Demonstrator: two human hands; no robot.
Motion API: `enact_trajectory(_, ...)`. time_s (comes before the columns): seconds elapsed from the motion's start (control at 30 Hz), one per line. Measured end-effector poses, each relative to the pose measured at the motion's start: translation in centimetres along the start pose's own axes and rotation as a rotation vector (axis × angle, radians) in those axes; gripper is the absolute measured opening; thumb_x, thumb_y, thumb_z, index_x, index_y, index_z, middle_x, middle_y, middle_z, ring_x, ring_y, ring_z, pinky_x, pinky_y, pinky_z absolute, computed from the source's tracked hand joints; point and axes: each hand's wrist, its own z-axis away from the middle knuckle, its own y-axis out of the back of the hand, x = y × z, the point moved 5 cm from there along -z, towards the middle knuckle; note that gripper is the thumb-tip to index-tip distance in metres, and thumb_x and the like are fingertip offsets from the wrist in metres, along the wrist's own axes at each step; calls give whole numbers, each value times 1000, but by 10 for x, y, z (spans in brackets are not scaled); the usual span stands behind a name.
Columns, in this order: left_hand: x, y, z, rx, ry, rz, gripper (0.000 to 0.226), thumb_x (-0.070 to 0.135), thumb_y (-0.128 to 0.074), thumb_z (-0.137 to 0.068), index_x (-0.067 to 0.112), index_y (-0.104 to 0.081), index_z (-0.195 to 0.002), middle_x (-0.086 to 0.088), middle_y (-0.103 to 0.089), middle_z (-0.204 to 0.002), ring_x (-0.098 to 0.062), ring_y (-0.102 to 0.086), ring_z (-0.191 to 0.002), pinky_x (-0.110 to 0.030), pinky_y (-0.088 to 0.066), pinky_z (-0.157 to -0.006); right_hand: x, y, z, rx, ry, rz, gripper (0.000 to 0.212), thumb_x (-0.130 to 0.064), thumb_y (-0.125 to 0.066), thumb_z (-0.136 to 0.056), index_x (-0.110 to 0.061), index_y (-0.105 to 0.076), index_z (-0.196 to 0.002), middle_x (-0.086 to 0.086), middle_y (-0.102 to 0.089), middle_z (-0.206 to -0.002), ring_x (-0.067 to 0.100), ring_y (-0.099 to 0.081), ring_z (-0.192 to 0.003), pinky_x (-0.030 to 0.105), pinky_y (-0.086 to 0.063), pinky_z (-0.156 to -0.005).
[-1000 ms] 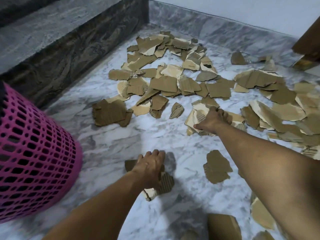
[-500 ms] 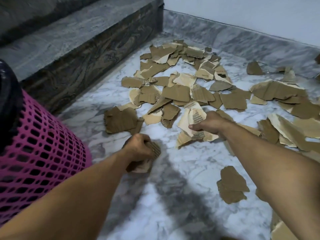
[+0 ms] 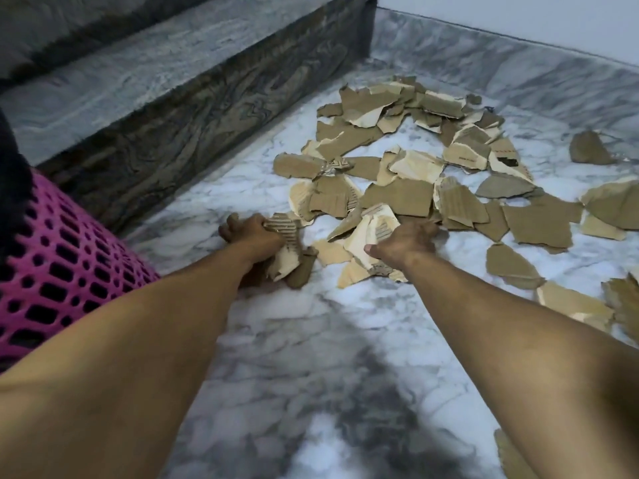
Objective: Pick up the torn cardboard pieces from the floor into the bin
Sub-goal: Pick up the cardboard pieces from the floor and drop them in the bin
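Observation:
Several torn brown cardboard pieces [image 3: 401,198] lie scattered over the white marble floor [image 3: 311,340], most of them ahead and to the right. My left hand [image 3: 250,233] grips a small bunch of corrugated pieces [image 3: 287,247] low on the floor, near the pile's left edge. My right hand [image 3: 404,242] holds a bunch of pale torn pieces [image 3: 370,233] at the pile's near edge. The pink mesh bin [image 3: 58,271] with a black liner stands at the left, beside my left forearm.
A dark marble step [image 3: 193,108] rises along the left behind the bin. A marble skirting and white wall [image 3: 518,60] close the far side. More cardboard scraps [image 3: 570,302] lie at the right edge, and one piece [image 3: 511,454] sits by my right arm.
Both hands moved forward and closer together at the pile's near edge. My left hand carried its corrugated pieces up to the pile. The view shifted left, so the bin looms nearer.

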Motion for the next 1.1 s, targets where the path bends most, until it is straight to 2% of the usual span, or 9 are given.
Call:
enact_trajectory(0.13,-1,-7,-3,-17,-5,33,59,36,-73,-72,30,-46,-123,-14,-26,-139,-35,-26,-127,-34,-39,-99,1,-3,-8,-15,3,-82,62,-36,-87,-68,-5,-63,-115,17,-62,-124,28,-64,-103,26,-42,-69)
enact_trajectory(0.3,4,-20,16,2,31,140,101,34,-86,-59,20,-28,-140,-14,-32,-140,-35,-37,-129,-39,-41,-102,-8,-1,1,-29,57,-68,63,-33,-88,-66,-5,-62,-116,12,-67,-119,29,-63,-109,29,-48,-79)
enact_trajectory(0.47,6,-41,45,-138,27,291,65,28,-83,-54,15,-54,-110,-7,-62,-108,-26,-59,-99,-34,-52,-83,-5,-14,32,-204,148,-38,85,-30,-91,-61,-10,-42,-128,10,-59,-122,31,-59,-112,37,-52,-89)
enact_trajectory(0.57,-2,-44,67,-230,33,375,39,11,-81,-57,13,-66,-93,-8,-68,-99,-22,-61,-86,-32,-53,-76,15,-21,49,-349,114,-183,72,-17,-93,-56,-9,-52,-114,8,-66,-108,26,-65,-100,40,-57,-84)
enact_trajectory(0.7,3,-27,93,-327,20,395,59,11,-82,-53,11,-66,-109,-11,-66,-106,-27,-62,-93,-29,-52,-70,28,2,72,-468,90,-315,39,0,-87,-61,-5,-72,-96,8,-75,-93,26,-72,-90,42,-57,-87)
enact_trajectory(0.83,24,17,117,-349,14,454,67,5,-82,-57,14,-59,-120,-15,-66,-109,-30,-65,-91,-32,-55,-73,15,47,91,-486,106,-386,38,1,-87,-59,-8,-72,-92,10,-76,-94,28,-72,-93,46,-55,-93)
enact_trajectory(0.9,38,45,130,-341,-30,453,65,4,-81,-61,14,-58,-121,-16,-65,-107,-28,-65,-85,-31,-54,-65,3,75,104,-480,121,-421,37,6,-84,-64,-9,-70,-94,12,-75,-97,27,-71,-94,43,-55,-93)
enact_trajectory(0.97,50,76,147,-304,-72,450,59,4,-79,-64,13,-60,-119,-15,-66,-102,-25,-63,-78,-27,-51,-57,-12,105,124,-455,147,-450,38,9,-81,-66,-7,-68,-97,12,-75,-93,26,-72,-90,38,-58,-87)
enact_trajectory(1.1,70,142,189,-247,-148,460,49,3,-78,-65,11,-64,-111,-14,-65,-99,-26,-63,-80,-31,-54,-64,-46,161,167,-423,220,-504,43,13,-78,-66,2,-65,-105,13,-75,-82,22,-74,-73,26,-60,-64)
